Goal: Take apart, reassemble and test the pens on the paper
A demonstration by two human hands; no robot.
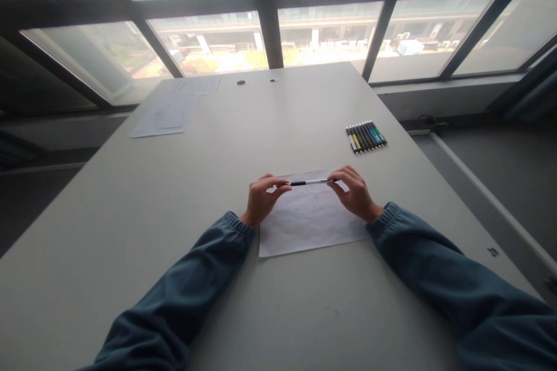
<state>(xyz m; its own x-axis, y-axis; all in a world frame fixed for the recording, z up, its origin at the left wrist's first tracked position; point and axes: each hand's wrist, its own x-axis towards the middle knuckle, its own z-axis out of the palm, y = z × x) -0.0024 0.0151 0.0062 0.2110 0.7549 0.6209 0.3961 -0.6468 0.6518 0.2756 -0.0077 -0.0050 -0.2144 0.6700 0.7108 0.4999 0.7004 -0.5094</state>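
We take the sheet of paper point(311, 221) as our landmark; it lies flat on the surface point(130, 226), close to our body, with faint line work on it that is too pale to read. Both forearms in blue sleeves point(439, 278) come in from the near edge and flank the sheet, so the wrists rest at its left and right sides.

Just over the sheet's far edge we hold a pen point(311, 182) crosswise, level. The left hand point(262, 197) pinches its dark end with fingertips, the right hand point(357, 191) pinches the opposite end. So the hands are apart, each clamped on one end of the same pen. We judge this two-ended grip suits pulling or seating a cap, but we cannot tell whether the cap is on or off.

Right of the sheet and farther away, a row of markers point(366, 136) lies side by side, touching, tips aligned, within reach of the right hand and well apart from the sheet; yellow, blue and green show.

Far left of the sheet, more loose papers point(167, 113) lie stacked near the back corner. Two small round holes point(241, 82) sit at the far edge.

Surface is plain pale grey, matte. Beyond it, big windows point(209, 40) with dark frames, daylight and buildings outside.
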